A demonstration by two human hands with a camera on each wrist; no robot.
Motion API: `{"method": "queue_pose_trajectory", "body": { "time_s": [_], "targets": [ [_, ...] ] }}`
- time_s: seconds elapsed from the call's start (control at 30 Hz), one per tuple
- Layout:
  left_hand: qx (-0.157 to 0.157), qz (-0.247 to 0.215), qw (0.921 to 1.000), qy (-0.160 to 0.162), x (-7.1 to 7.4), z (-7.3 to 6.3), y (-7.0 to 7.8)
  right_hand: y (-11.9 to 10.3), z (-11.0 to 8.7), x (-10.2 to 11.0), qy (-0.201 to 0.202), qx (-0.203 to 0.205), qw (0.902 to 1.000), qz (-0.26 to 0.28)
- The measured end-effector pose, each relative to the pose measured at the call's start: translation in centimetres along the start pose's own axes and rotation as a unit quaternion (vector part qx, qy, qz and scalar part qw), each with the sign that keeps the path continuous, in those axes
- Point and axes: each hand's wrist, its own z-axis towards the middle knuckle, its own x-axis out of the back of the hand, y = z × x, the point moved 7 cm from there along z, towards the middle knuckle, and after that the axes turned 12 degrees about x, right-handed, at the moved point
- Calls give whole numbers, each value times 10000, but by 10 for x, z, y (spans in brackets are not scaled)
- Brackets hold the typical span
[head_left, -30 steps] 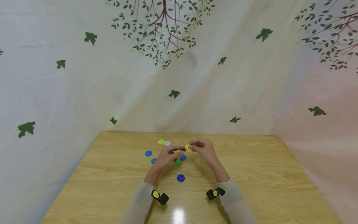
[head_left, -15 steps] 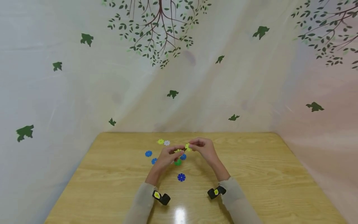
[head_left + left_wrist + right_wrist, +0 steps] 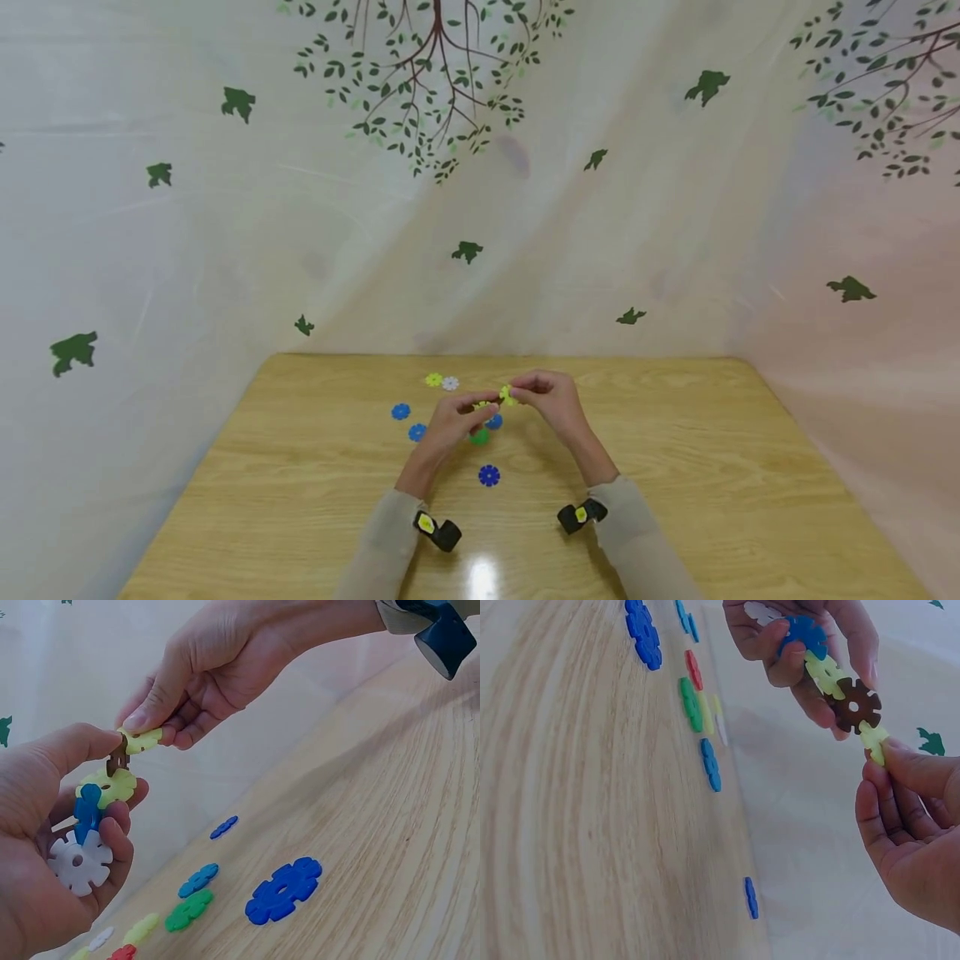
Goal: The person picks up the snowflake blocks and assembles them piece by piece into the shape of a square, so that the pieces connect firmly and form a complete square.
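A short chain of slotted plastic flower discs is held up over the table between both hands. My left hand grips the chain, its fingers curled round the white disc and the blue disc. From there follow a yellow disc and a brown disc, which the left fingers touch at its edge. At the chain's far end, my right hand pinches a second yellow disc between thumb and fingers. That disc meets the brown one; how deep the slots engage, I cannot tell.
Loose discs lie on the wooden table: dark blue nearest, green below the hands, red, several blue, and a yellow disc beside a white disc farther back. A patterned cloth hangs behind the table.
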Motion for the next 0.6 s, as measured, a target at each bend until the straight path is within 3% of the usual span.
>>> {"method": "queue_pose_trajectory", "body": {
  "time_s": [0.2,0.37,0.6],
  "targets": [
    [-77,48,9999,80,3,-2,0,-2,2,-3,-147,-81,9999,-5],
    [-184,320,9993,74,6,-7,8,-2,2,-5,-147,-192,9997,-69],
    [-298,574,9974,-324,9,-10,14,-5,1,-11,-180,-165,9997,-44]
  ]
}}
